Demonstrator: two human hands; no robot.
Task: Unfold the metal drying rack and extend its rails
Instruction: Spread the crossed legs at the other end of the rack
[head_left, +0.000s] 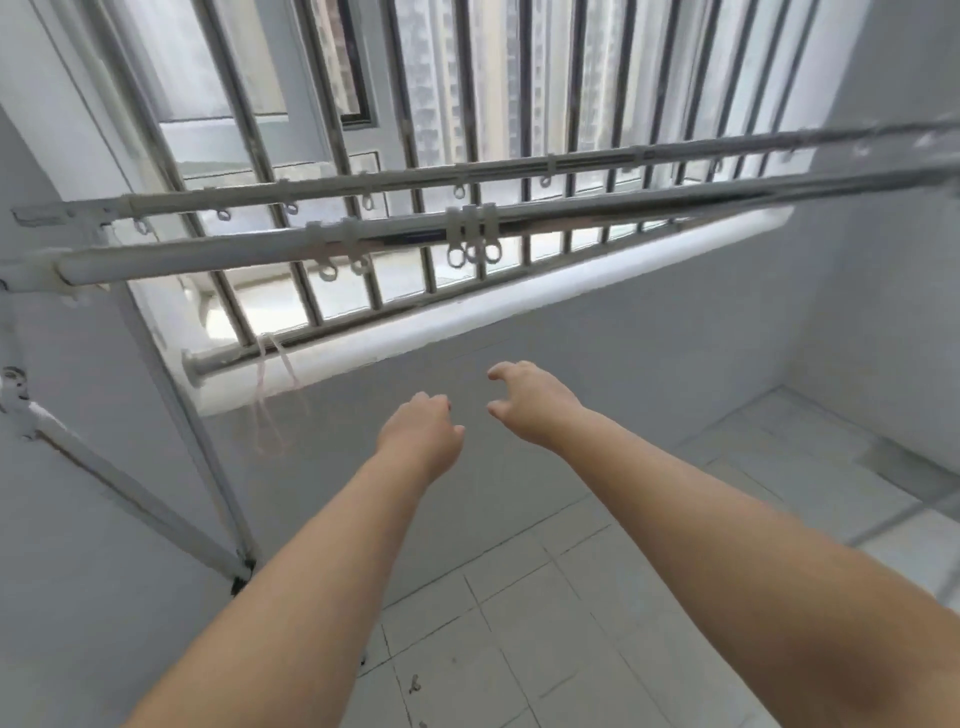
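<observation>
The metal drying rack (270, 249) stands in front of a barred window, its two long white rails running from left to upper right. The near rail (571, 210) carries white plastic hanger rings (472, 252); the far rail (415, 179) has small rings along it. The rack's slanted legs (130, 493) show at the left. My left hand (423, 434) reaches forward below the rails, fingers loosely curled, holding nothing. My right hand (527, 402) is beside it, fingers spread and empty. Both hands are well below the rails, not touching them.
A window grille of vertical metal bars (426, 156) stands behind the rack above a white sill (467, 317). A pale string (270, 395) hangs from the sill's lower bar. Grey walls close in left and right; white floor tiles (545, 623) lie below.
</observation>
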